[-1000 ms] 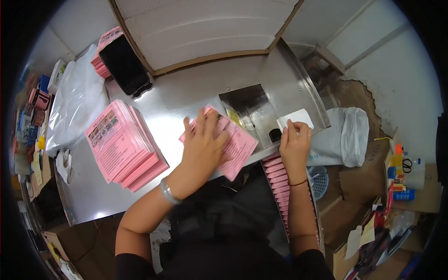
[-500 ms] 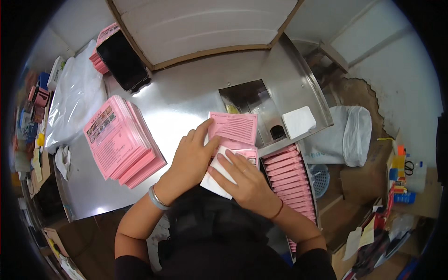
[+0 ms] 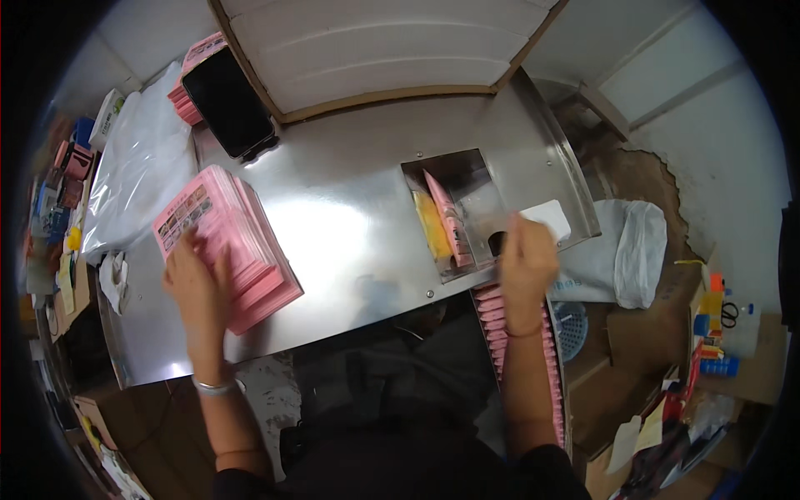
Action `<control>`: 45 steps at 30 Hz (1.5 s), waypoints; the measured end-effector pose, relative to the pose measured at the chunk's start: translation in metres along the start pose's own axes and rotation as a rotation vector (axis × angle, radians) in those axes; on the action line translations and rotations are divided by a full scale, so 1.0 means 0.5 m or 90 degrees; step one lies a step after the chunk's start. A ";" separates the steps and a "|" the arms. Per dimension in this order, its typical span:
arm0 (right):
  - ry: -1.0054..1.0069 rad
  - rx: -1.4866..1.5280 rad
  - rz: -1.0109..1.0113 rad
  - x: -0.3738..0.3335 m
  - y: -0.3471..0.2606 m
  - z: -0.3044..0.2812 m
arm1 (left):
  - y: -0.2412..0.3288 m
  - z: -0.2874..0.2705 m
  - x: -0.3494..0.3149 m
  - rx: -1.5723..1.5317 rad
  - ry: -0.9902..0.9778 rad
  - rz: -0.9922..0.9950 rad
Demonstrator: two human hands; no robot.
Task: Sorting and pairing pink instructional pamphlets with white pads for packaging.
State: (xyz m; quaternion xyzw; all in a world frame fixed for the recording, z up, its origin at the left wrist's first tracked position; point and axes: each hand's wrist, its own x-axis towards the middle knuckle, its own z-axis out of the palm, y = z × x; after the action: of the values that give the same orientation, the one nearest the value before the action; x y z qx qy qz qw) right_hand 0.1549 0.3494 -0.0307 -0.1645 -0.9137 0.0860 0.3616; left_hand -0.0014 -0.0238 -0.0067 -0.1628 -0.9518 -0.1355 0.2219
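On the left of the metal table, a thick stack of flat pink printed packets lies tilted. My left hand rests on the top packet, thumb and fingers apart. Farther right, my right hand is closed, slightly blurred, over the near-left part of a white card or pad; what its fingertips hold is hidden. Between the hands, a recessed opening in the table holds a pink packet standing on edge and something yellow beside it.
Below the table's near edge, a long box holds a row of pink packets. A black phone leans at the back left by more pink packets and clear plastic bags. A white-lined cardboard box stands behind; a grey-white sack sits right.
My hands have parted: the left moved left onto the stack, the right moved right to the white card. The pink packet and white sheet have left the near edge; a pink packet now stands in the opening.
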 end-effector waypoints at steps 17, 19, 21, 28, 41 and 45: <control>-0.010 0.043 0.044 0.011 0.160 -0.052 | 0.326 0.068 -0.114 -0.328 -0.235 0.310; 0.055 -0.025 0.008 0.045 0.102 -0.080 | 0.280 0.069 -0.101 -0.365 -0.291 0.332; 0.050 0.170 -0.048 0.036 -0.066 -0.090 | 0.245 0.050 -0.086 -0.348 -0.264 0.336; -0.197 0.156 -0.273 -0.038 -0.191 0.031 | 0.229 0.050 -0.076 -0.272 -0.258 0.207; 0.132 0.092 0.066 0.088 0.057 -0.076 | 0.254 -0.002 -0.028 -0.336 -0.175 0.274; 0.214 0.082 -0.133 0.304 0.043 -0.128 | 0.316 -0.044 0.231 -0.251 0.255 0.287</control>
State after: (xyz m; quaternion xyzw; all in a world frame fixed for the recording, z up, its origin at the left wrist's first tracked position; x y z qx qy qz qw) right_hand 0.1003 0.4271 0.1057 -0.0573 -0.8452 0.0776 0.5256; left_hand -0.0326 0.1415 0.0954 -0.3784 -0.7850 -0.2936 0.3930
